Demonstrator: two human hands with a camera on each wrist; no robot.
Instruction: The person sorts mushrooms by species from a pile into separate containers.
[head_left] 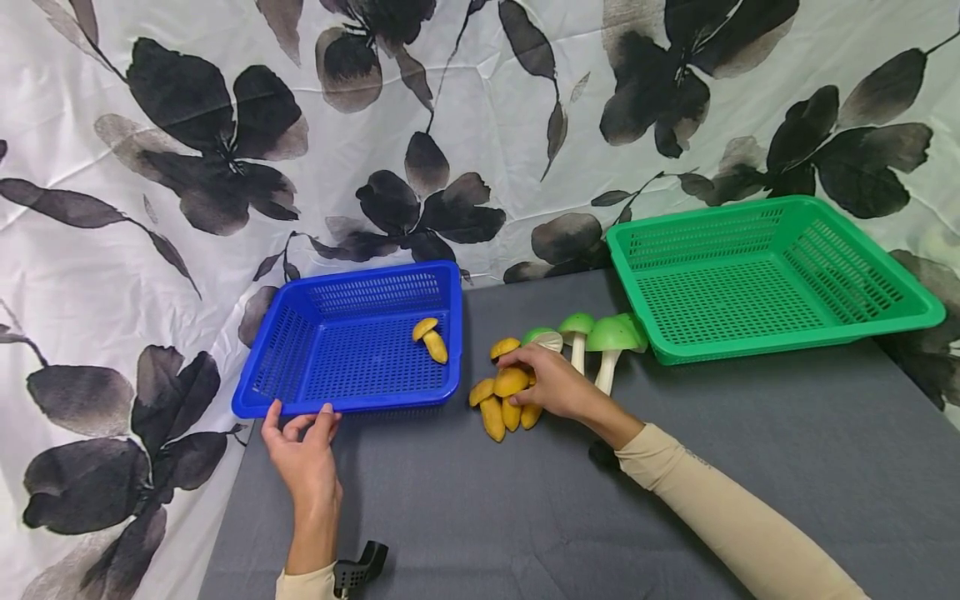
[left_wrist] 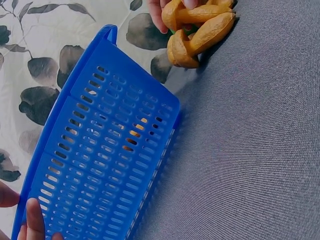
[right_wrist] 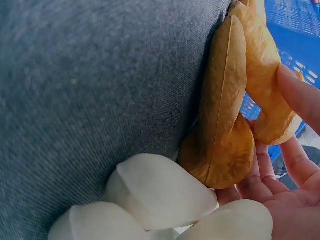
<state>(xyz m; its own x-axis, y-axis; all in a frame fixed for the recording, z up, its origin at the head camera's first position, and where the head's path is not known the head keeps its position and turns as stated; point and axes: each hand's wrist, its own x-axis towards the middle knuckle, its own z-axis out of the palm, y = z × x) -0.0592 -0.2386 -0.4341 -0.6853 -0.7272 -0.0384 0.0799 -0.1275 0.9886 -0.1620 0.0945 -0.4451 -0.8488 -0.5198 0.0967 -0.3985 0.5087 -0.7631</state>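
Observation:
My left hand (head_left: 303, 458) grips the front rim of a blue plastic basket (head_left: 397, 401) near its left corner; in the left wrist view a thumb and a finger (left_wrist: 34, 220) sit on either side of that rim. One yellow mushroom (head_left: 433, 343) lies inside the basket, at its right end. To the right of it, my right hand (head_left: 555, 383) pinches a yellow mushroom (head_left: 512, 382) between thumb and fingers, as the right wrist view shows with its stem (right_wrist: 257, 55). Other yellow mushrooms (head_left: 491, 417) lie close around it on the grey cloth.
Several green-capped mushrooms (head_left: 611, 335) with white stems lie just beyond my right hand. At the back right stands a green basket (head_left: 802, 343) with slotted walls. A white curtain (head_left: 540, 225) with dark flowers hangs behind the grey-covered table (head_left: 480, 517).

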